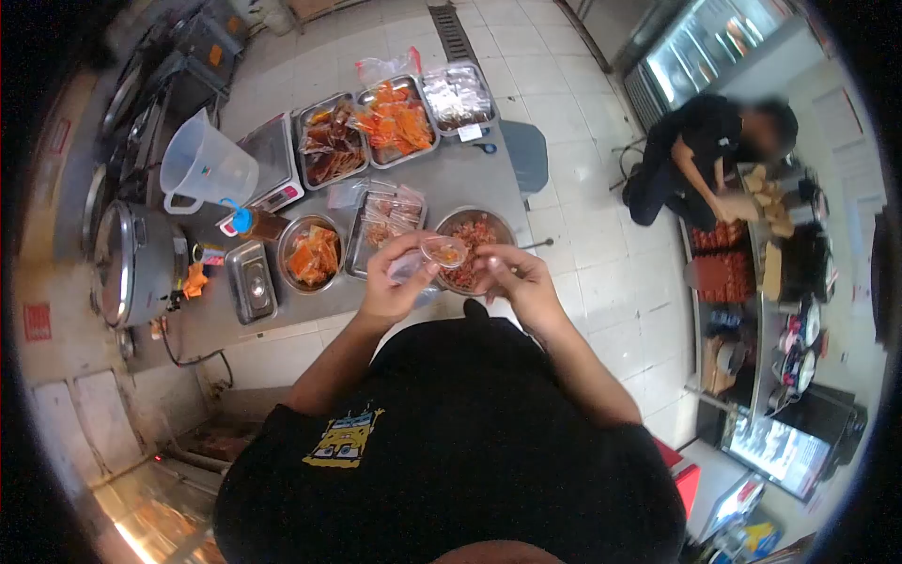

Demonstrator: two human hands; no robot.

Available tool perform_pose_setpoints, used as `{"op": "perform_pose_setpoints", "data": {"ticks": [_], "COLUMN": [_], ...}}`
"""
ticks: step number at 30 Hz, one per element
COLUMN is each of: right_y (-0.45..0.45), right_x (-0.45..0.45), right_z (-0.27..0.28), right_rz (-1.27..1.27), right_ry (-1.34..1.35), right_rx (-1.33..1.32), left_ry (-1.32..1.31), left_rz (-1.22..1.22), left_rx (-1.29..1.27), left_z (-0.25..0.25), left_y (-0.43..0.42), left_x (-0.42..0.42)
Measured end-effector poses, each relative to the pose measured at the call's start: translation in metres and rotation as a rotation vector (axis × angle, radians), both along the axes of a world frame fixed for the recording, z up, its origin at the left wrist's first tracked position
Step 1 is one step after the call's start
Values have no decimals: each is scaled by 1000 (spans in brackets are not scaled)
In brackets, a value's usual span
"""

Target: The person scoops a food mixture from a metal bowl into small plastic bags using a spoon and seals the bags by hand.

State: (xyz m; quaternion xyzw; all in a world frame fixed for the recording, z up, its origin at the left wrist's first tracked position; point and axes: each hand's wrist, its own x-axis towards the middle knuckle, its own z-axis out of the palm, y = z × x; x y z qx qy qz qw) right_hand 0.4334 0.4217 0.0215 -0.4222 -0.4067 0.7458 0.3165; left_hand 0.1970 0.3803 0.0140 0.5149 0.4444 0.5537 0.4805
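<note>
Left hand (394, 274), cup (443, 250) (contents unclear), bowl (508, 228) part-hidden

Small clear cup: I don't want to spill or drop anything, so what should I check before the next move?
1. Cup held in the left hand: ok.
2. Steel bowl close to the right hand: ok.
3. Bowl well back from the edge of the table: not ok; it sits near a corner.
4. How full the cup is: cannot tell; some orange shows inside.
5. Food in the right hand's fingers: cannot tell, too small.
</note>
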Motion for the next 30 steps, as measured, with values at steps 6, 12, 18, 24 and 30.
{"op": "perform_pose_setpoints", "data": {"ticks": [6, 12, 18, 24, 30], "right_y": [-15, -19, -21, -22, -16], "right_x": [-2, -2, -8, -8, -8], "right_z": [9, 0, 6, 11, 21], "right_rz": [5, -30, -3, 17, -78], "right_ry": [289, 338, 291, 251, 83], "right_rx": [-303, -365, -291, -235, 74], "left_ry": [145, 389, 372, 320, 317], "left_rz": [-103, -155, -146, -80, -34], "left_rx": [84, 139, 92, 84, 49], "left_z": [-7, 13, 15, 12, 7], "left_y": [-2, -5, -18, -28, -34], "left_x": [15, 10, 4, -7, -12]}}
